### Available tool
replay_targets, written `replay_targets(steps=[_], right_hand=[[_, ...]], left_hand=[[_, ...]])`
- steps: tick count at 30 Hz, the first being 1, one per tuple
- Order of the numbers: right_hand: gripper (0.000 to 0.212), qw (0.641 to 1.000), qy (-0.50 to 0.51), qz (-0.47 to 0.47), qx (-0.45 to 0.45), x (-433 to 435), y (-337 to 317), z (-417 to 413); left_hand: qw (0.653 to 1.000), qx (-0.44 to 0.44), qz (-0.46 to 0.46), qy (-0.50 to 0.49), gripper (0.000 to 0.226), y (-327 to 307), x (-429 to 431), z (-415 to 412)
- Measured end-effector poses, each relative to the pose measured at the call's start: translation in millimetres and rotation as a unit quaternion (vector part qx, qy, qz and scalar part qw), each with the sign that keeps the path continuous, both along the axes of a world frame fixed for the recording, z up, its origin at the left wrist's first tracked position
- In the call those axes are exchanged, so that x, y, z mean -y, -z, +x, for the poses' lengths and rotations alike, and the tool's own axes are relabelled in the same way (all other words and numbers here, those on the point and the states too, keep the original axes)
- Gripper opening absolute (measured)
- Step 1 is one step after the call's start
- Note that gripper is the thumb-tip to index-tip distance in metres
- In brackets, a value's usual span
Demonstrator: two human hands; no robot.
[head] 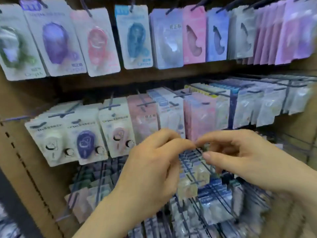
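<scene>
My left hand [151,162] and my right hand [243,157] meet fingertip to fingertip in front of a display rack. Both pinch the top edge of a small clear packet [190,184], which hangs below my fingers. The pinch sits right at the tip of a dark metal peg [192,152] that carries a row of similar packets. My fingers hide the packet's hang hole, so whether it sits on the peg is unclear. The view is blurred.
Carded correction tapes hang on pegs: an upper row [135,36] in purple, pink and blue, and a middle row [85,143]. Pink and clear packets [200,115] hang behind my hands. More pegs of packets [212,203] jut out below. A brown slotted panel [25,170] stands at left.
</scene>
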State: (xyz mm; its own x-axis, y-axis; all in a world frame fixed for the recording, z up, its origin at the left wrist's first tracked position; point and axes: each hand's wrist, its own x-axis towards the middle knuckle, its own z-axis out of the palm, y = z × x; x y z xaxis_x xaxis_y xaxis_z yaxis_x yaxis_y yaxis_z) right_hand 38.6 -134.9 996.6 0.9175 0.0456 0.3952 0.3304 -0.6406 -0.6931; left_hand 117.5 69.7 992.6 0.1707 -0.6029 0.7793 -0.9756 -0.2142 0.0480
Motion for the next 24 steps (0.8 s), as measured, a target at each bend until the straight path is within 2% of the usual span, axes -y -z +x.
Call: replay_targets(steps=[5,8,15,17,20,24], right_hand=[[0.016,0.990,0.059,-0.017,-0.126,74,121,-46],[0.010,0.971,0.113,0.026,-0.211,108,212,-83],[0.023,0.885,0.214,0.161,-0.382,114,426,-175],[0.028,0.863,0.237,0.180,-0.407,103,485,-192],[0.023,0.832,0.272,0.193,-0.444,87,575,-201],[0.029,0.792,0.312,0.231,-0.471,62,694,-198]], left_hand=[[0.982,-0.170,0.078,0.007,0.026,111,47,-41],[0.954,-0.261,0.144,-0.004,0.025,199,70,-66],[0.854,-0.436,0.275,-0.063,0.027,411,66,-122],[0.832,-0.466,0.293,-0.076,0.027,465,58,-134],[0.795,-0.508,0.315,-0.098,0.026,552,49,-145],[0.713,-0.563,0.391,-0.148,0.031,683,42,-140]])
